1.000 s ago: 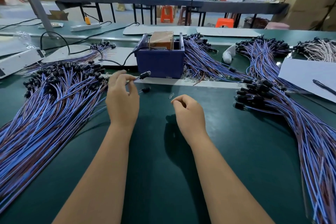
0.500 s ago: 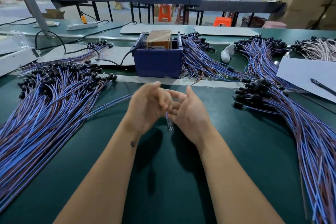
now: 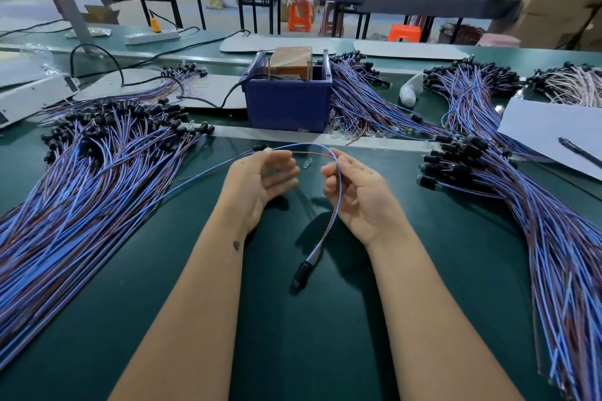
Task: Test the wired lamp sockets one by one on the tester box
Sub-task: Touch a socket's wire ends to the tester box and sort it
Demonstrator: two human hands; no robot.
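One wired lamp socket hangs between my hands: its blue and red wire (image 3: pixel 312 149) arches from my left hand (image 3: pixel 257 185) to my right hand (image 3: pixel 361 198). Its black socket (image 3: pixel 303 272) dangles low over the green table (image 3: pixel 293 335). My right hand pinches the wire between thumb and fingers. At my left hand the wire end sits at the thumb and index fingertips, with the other fingers loosely curved. The tester box (image 3: pixel 291 63), brown, sits inside a blue bin (image 3: pixel 288 107) just beyond my hands. A small clear bulb (image 3: pixel 307 162) lies between my hands.
Large piles of wired sockets lie at left (image 3: pixel 97 156), at right (image 3: pixel 488 172) and behind the bin (image 3: pixel 368 98). White paper with a pen (image 3: pixel 553 130) is at far right. A white device (image 3: pixel 32 94) and a power strip (image 3: pixel 151 36) sit far left.
My left hand took a socket from the left pile and met the right hand at the centre. The hands have now spread apart, drawing the wire out between them, and the socket has dropped low.
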